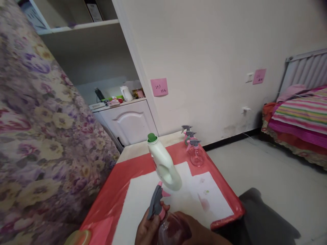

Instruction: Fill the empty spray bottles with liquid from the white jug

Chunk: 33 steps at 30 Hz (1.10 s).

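Note:
A pink see-through spray bottle [171,229] with a grey trigger head is held low at the near edge of the table. My left hand [145,229] is closed on its neck just under the trigger. My right hand [198,231] wraps round the bottle's body from the right. Just beyond them, on a white sheet [143,197], a white detergent bottle [165,165] with a green cap appears tilted. Two more small pink spray bottles [195,153] stand at the far right corner of the table.
The table has a red cover [122,173]. A floral fabric [38,136] fills the left side. Behind are a white cabinet [127,120] with small items, a wall with pink sticky notes [159,86], and a striped bed [298,119] at the right. Grey floor lies to the right.

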Tool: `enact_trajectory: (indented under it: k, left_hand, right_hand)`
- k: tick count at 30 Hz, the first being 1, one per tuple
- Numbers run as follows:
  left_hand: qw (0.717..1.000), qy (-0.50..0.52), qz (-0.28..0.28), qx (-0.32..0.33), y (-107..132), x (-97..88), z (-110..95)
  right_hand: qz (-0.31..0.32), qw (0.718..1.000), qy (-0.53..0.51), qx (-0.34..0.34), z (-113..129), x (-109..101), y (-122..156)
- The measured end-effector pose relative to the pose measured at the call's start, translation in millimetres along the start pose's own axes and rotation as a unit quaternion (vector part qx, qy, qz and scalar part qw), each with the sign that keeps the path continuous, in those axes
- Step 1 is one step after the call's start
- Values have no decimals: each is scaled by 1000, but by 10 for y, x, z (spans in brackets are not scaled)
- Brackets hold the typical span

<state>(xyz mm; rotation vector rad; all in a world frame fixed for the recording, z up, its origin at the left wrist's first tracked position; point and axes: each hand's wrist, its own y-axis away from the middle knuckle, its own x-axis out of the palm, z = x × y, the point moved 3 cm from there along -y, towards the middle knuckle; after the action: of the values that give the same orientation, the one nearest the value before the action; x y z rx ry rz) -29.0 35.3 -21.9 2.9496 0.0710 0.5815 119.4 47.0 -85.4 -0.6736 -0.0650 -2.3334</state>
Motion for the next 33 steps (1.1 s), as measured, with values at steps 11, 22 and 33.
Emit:
enact_trajectory:
  k: [11,22,33]
  left_hand:
    - [997,-44,-55,40,45,145,-83]
    - [1000,9,-21,5,94,106,-39]
    - [992,-38,-109,51,73,231,-145]
  right_hand:
    - [-11,1000,1,28,-111,-77,-1]
    - [8,1000,-3,13,-67,-44,14]
    - [-40,997,63,15,-81,-81,-12]
